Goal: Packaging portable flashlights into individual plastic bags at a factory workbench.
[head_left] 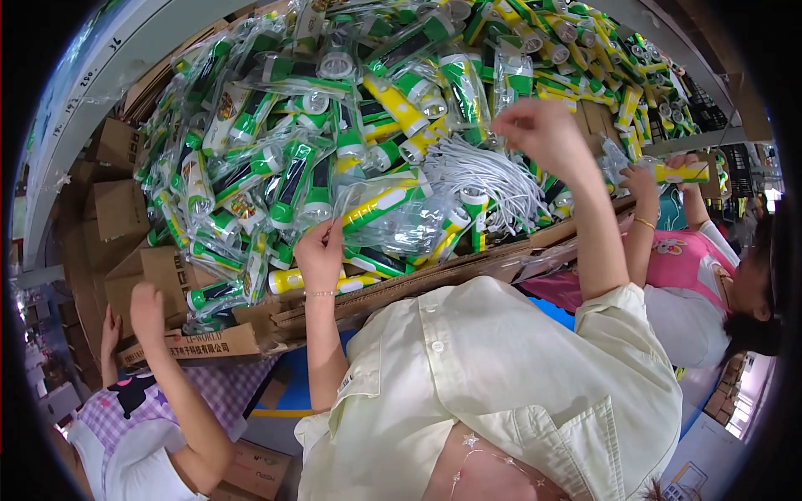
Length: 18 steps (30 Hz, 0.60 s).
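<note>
My left hand (322,250) pinches the edge of a clear plastic bag (409,230) low in the middle of the heap. Inside that bag lies a yellow and green flashlight (376,204), tilted up to the right. My right hand (543,138) is raised above a bundle of thin white cables (484,175), its fingers curled together. Whatever is between those fingertips is too small to make out. Around both hands lie many green, white and yellow flashlights, and a bagged green one (464,92) is just left of my right hand.
The heap is bordered in front by a cardboard edge (418,284). A co-worker's hands (146,313) are by cardboard boxes (121,209) at the left. At the right, another co-worker in a pink apron holds a yellow flashlight (681,173). A metal frame (75,108) arches overhead.
</note>
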Tool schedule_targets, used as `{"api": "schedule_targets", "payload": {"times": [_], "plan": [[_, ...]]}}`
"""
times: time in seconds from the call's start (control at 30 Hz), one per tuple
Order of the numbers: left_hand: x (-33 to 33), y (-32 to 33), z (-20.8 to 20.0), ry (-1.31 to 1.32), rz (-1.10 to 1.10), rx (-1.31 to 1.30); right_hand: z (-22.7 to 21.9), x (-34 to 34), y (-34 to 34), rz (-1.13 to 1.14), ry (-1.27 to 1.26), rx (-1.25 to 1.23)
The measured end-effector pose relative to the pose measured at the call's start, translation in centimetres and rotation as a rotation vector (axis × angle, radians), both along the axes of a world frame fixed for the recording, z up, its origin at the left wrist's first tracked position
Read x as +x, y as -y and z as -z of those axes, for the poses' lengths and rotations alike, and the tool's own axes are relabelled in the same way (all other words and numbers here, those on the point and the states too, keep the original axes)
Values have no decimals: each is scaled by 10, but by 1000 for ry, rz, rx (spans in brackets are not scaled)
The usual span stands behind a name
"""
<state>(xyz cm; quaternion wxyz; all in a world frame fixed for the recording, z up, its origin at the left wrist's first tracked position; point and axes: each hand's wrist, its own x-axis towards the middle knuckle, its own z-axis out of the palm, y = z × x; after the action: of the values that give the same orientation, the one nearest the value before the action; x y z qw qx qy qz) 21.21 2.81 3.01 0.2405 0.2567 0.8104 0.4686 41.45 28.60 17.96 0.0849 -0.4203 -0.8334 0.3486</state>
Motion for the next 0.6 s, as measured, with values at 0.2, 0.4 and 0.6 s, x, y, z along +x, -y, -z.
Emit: {"api": "schedule_targets", "payload": {"times": [0.2, 0.4, 0.6], "plan": [[-2, -4, 3, 121, -20, 45, -37, -74, 60, -525, -1013, -386], [-5, -1, 9, 309, -53, 176, 116, -112, 78, -869, -610, -170], [-2, 5, 19, 71, -53, 228, 108, -107, 63, -890, 267, 653]]}}
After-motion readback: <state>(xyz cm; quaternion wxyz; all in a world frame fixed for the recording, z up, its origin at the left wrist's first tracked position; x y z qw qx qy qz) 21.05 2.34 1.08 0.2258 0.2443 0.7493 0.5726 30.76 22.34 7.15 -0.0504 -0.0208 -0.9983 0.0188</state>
